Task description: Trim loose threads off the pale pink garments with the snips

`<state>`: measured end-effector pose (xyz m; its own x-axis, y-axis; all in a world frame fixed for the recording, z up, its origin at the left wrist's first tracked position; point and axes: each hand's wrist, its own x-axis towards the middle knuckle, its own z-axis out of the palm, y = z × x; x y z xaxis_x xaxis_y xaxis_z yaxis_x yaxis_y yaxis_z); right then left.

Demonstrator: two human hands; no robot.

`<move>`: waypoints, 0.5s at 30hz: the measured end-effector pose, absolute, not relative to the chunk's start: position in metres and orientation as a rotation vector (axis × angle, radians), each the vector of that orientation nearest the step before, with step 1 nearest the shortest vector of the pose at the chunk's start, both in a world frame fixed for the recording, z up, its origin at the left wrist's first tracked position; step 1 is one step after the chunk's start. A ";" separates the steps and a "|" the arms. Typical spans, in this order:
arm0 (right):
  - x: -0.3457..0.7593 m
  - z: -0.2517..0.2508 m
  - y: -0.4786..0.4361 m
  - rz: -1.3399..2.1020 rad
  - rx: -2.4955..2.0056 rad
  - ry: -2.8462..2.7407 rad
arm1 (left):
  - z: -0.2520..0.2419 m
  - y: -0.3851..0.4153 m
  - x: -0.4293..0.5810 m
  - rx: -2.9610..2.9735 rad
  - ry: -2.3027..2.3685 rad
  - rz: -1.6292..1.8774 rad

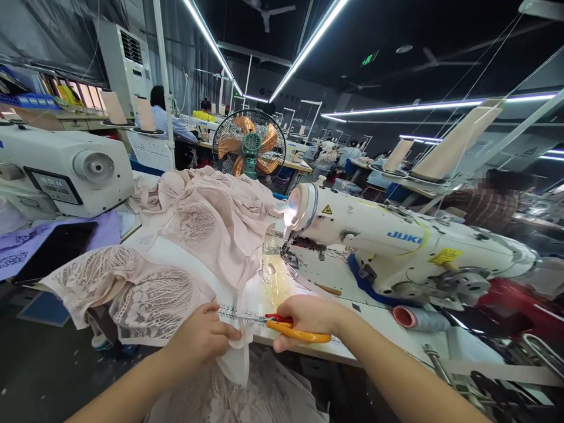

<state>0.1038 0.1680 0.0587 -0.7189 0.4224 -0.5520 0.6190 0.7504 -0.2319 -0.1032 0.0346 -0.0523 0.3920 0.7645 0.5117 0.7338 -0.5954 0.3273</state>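
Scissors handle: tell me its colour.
Orange, with a red part by the blades; the scissors show best in the head view.

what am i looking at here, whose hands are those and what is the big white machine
This is one picture from a camera worn on a person's head, looking down at that person's own two hands. The left hand pinches the edge of the pink lace fabric heaped across the table. The right hand grips orange snips, blades pointing at the fabric. The white machine is a sewing machine with its lamp lit. A fan stands behind it.
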 end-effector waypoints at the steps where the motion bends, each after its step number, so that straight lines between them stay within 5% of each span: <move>1: 0.103 0.059 0.168 -0.568 0.802 2.476 | -0.052 0.035 -0.103 2.582 1.403 0.952; 8: 0.117 0.045 0.169 -0.762 0.893 2.611 | -0.046 0.029 -0.102 2.563 1.472 0.778; 15: 0.102 0.011 0.126 -1.410 1.015 2.993 | -0.011 0.026 -0.089 2.429 1.660 0.721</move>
<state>0.1018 0.1256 0.0107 -0.7817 0.6225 0.0381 0.3669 0.5085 -0.7790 -0.0886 0.0259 -0.0113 0.2884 0.9027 0.3194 0.8493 -0.3952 0.3499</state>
